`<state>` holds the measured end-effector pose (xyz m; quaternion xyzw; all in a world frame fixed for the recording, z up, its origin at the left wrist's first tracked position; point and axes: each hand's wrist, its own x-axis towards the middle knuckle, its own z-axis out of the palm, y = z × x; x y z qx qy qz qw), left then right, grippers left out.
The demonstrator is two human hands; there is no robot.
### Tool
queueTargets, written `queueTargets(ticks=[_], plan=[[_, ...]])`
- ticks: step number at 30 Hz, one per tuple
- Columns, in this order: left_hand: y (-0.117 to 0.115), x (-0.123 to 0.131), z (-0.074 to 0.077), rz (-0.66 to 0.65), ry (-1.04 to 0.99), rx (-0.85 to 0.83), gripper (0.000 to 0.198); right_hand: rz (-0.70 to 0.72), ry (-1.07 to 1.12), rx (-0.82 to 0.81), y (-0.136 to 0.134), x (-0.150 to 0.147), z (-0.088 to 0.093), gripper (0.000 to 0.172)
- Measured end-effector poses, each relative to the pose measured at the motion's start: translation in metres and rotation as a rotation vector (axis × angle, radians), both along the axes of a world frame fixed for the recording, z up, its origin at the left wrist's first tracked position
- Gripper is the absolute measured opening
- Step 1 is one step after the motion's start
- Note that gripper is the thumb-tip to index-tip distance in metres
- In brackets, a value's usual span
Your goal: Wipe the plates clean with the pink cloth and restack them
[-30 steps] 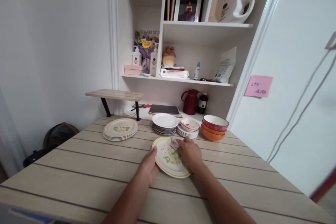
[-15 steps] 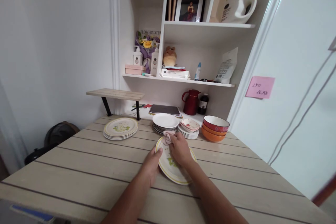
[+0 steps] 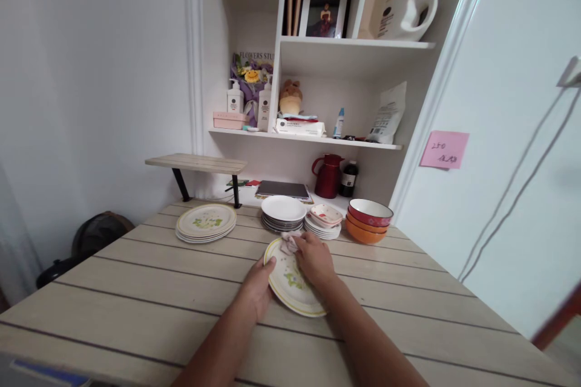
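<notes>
A cream plate (image 3: 290, 290) with a yellow rim and green flower print is tilted over the wooden table, in front of the stacks. My left hand (image 3: 258, 284) grips its left edge, thumb on top and the other fingers hidden beneath. My right hand (image 3: 314, 257) presses a crumpled pale pink cloth (image 3: 289, 243) on the plate's upper part; its fingers are closed on the cloth. At the left lies a stack of similar plates (image 3: 206, 221).
Behind the held plate stand white plates (image 3: 284, 208), small plates with patterned square dishes (image 3: 325, 215) on top, and stacked bowls (image 3: 367, 224). Farther back are a laptop (image 3: 282, 190), a red jug (image 3: 327, 176), a dark bottle (image 3: 349, 179) and a small riser (image 3: 197, 162).
The whole view has shifted slightly. The cloth and my right hand have moved slightly down on the plate; my left hand keeps its hold on the edge.
</notes>
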<state>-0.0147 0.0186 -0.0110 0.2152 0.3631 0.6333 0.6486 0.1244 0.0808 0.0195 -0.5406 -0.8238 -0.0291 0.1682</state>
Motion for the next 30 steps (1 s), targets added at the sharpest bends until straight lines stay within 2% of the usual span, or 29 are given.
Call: queueTargets(ticks=[5, 15, 18, 21, 23, 26, 30], plan=[[0.001, -0.002, -0.003, 0.003, 0.009, -0.025, 0.040, -0.123, -0.092, -0.096, 0.005, 0.032, 0.009, 0.028], [0.000, -0.003, -0.003, 0.014, -0.029, -0.025, 0.042, -0.070, -0.123, -0.339, -0.016, 0.064, 0.026, 0.036], [0.000, -0.003, -0.003, 0.012, -0.049, -0.021, 0.045, 0.019, -0.095, -0.444, -0.024, 0.067, 0.032, 0.035], [0.001, -0.003, -0.004, 0.007, -0.045, -0.010, 0.046, 0.199, -0.016, -0.648, -0.034, 0.062, 0.038, 0.035], [0.000, -0.002, -0.004, 0.005, -0.028, 0.005, 0.044, 0.343, 0.023, -0.722, -0.041, 0.053, 0.040, 0.035], [-0.002, -0.001, -0.001, 0.001, -0.017, 0.005, 0.043, 0.498, 0.044, -0.650, -0.049, 0.034, 0.037, 0.031], [-0.005, -0.003, 0.008, -0.097, -0.059, -0.011, 0.046, 0.488, 0.125, -0.550, -0.049, 0.011, 0.025, 0.025]])
